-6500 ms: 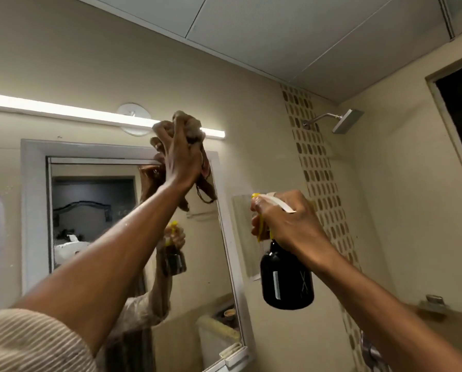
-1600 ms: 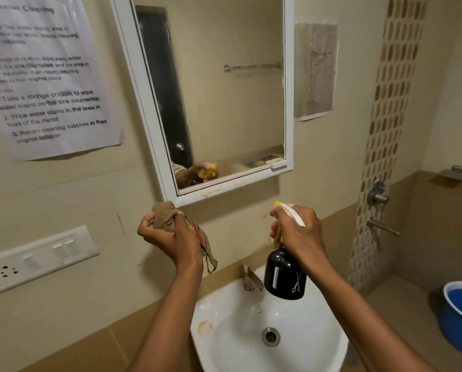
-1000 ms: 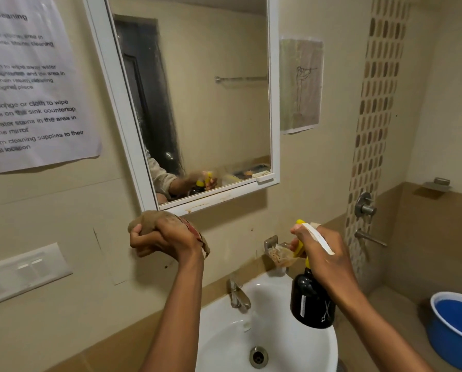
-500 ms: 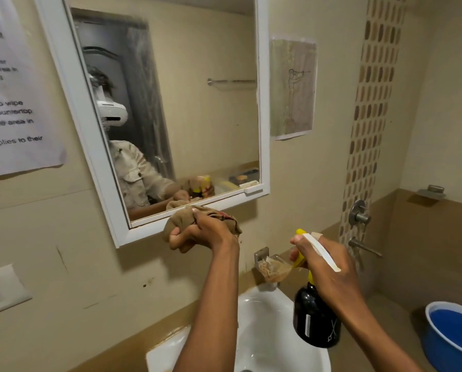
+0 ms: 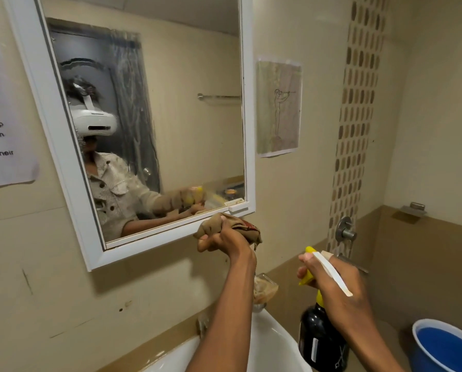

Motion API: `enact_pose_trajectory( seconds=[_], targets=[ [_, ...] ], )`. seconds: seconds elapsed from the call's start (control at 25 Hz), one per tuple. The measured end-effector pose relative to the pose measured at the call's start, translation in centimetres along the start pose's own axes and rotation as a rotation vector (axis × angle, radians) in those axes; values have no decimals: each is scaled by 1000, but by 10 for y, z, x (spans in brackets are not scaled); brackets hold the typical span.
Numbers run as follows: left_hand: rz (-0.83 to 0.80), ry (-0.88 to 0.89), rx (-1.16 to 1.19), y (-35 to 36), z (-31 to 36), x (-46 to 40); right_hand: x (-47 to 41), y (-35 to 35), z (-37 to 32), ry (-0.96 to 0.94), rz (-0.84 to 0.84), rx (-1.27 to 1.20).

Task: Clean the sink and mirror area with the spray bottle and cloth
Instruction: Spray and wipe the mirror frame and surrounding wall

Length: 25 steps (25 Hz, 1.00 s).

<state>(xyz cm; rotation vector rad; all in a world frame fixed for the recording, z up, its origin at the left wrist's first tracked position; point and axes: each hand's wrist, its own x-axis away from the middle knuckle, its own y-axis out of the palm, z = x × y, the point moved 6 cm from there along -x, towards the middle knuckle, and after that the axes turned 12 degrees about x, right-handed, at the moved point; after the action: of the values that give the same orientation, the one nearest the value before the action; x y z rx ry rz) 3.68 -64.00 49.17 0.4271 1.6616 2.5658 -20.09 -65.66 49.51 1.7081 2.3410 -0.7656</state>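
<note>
Brown cloth (image 5: 225,226) in left hand (image 5: 224,238) touching mirror (image 5: 170,238) bottom frame edge.

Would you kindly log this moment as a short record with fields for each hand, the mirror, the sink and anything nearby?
left hand: left hand grips a bunched brown cloth against the lower frame of the mirror
right hand: right hand holds a dark spray bottle by its yellow trigger
mirror: white frame, streaks on the glass
sink: white sink below the hands, partly hidden
nearby: blue bucket at lower right; paper notice left of the mirror
</note>
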Motion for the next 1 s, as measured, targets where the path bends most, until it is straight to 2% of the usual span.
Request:
enact_pose_trajectory(
  seconds=[0.32,0.48,0.6,0.8,0.92,1.0],
  targets=[
    [-82,-175,-53,21,-67,1,-1,-52,19,126,73,-9],
    [-22,-195,-39,30,-85,-2,-14,-69,17,103,120,15],
    [-34,-301,-115,39,-98,3,-27,-67,6,29,112,55],
    [-293,-544,-339,44,-107,7,-47,-53,-21,-63,104,81],
    [-440,-519,-594,28,-95,-4,-59,-44,-34,-73,76,72],
    [-574,-535,-659,17,-69,5,-57,-35,-44,-109,32,30]
  ],
)
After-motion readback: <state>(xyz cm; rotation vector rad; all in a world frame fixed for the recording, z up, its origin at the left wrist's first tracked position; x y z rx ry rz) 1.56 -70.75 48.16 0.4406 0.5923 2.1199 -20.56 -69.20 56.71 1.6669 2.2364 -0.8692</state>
